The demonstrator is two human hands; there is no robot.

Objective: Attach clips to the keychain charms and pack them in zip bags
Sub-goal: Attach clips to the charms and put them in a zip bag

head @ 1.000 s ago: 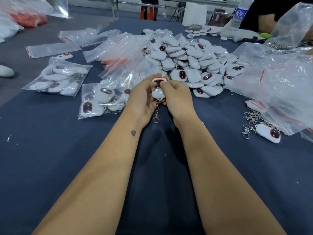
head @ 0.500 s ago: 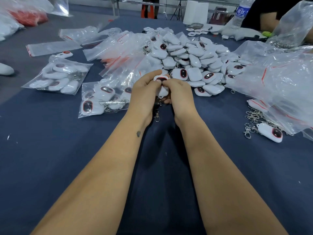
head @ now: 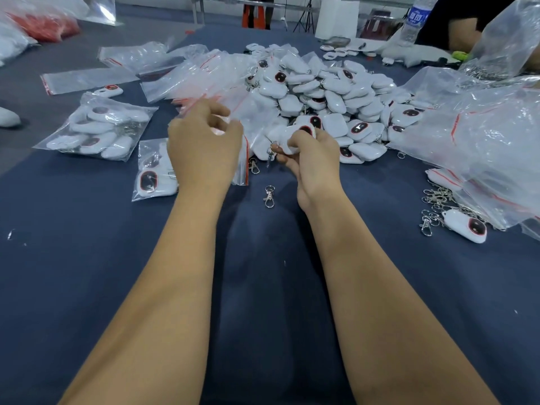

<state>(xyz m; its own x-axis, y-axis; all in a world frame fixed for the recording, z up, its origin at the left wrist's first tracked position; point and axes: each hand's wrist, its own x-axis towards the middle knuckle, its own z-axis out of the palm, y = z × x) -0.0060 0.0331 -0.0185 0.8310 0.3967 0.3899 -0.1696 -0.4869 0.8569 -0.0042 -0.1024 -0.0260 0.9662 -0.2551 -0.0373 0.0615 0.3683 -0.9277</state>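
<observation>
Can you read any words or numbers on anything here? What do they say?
Water bottle: its blue label carries white characters, too blurred to read.
Keychain charms: only dark oval marks, no letters that can be read.
Zip bags: red strips, no words.

White keychain charms with red-rimmed black ovals; clear zip bags, red-striped; navy tablecloth; silver clips.

The water bottle bears a blue label with unreadable characters.
</observation>
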